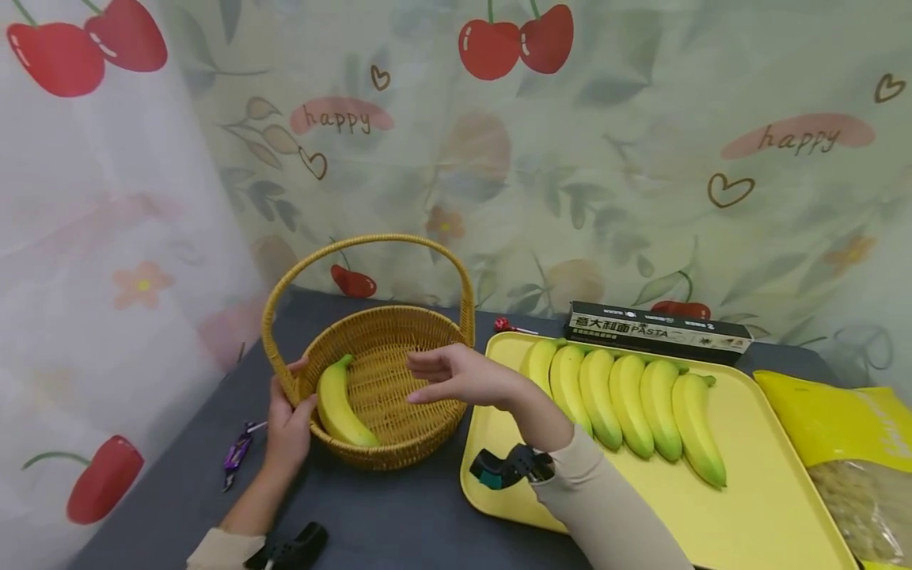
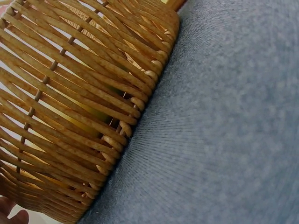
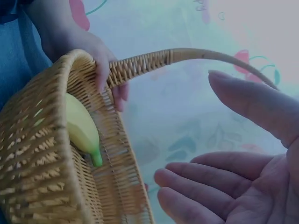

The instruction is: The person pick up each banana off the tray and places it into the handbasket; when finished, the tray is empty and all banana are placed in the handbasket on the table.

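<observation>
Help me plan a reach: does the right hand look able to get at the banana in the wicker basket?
Probably yes: the empty right hand is at the open wicker basket, and nothing covers the banana from above.

Left of the frame's middle, the basket [image 1: 406, 454] can be reached into from the lower edge, under the tall handle [image 1: 466, 317]. Its left side is blocked by a banana [image 1: 339, 406] and the left hand [image 1: 288, 431]. At lower right, room is left on the tray [image 1: 769, 507]; its top is filled by more bananas [image 1: 631, 408], with a box [image 1: 655, 332] behind.
</observation>
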Demonstrator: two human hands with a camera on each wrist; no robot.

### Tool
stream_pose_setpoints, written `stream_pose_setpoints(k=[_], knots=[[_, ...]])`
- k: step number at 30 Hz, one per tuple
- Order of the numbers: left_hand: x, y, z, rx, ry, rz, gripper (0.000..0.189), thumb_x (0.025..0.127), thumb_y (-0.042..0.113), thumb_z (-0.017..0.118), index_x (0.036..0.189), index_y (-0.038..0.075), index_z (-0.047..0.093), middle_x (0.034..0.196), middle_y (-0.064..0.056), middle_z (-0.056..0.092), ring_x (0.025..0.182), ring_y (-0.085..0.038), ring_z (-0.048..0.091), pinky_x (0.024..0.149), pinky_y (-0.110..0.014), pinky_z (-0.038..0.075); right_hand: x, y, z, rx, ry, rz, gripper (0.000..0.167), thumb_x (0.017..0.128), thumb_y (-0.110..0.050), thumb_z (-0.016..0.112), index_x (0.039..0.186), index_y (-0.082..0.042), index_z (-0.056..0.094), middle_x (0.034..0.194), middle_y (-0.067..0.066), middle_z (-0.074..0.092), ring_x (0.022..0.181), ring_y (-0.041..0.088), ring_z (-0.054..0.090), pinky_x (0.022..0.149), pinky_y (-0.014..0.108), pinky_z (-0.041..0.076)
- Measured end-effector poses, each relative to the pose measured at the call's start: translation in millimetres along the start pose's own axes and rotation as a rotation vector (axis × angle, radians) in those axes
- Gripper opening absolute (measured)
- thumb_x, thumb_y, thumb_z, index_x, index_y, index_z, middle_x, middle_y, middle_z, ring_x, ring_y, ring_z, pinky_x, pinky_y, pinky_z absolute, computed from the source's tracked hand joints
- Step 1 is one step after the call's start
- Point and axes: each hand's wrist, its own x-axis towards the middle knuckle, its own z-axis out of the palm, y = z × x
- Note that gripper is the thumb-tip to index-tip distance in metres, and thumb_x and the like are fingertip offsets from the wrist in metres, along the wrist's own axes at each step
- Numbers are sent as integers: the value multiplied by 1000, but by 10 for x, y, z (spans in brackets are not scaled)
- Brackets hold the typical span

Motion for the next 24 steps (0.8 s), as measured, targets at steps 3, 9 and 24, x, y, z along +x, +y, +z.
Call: stream_pose_setpoints(k=[3,9,24], knots=[[1,-4,4,-8,-4,4,45,83,-18,37,127,-8,36,131,0,47,120,-2,47,94,-10,40,-151,45,-36,9,0,-10,65,89,-20,61,144,-3,31,148,13,35,134,25,38,104,36,39],[9,-7,20,6,-3,-3,45,84,-18,37,127,-9,36,131,0,47,121,-3,46,95,-10,39,-415,222,-141,65,54,-36,71,87,-24,64,144,-3,29,148,14,34,137,27,33,108,40,33],[4,8,5,30,0,-11,45,85,-17,38,128,-8,36,131,1,46,120,-1,46,93,-9,39,-796,829,-341,-55,418,69,79,86,-30,65,146,-1,23,152,18,21,140,34,20,112,48,22]])
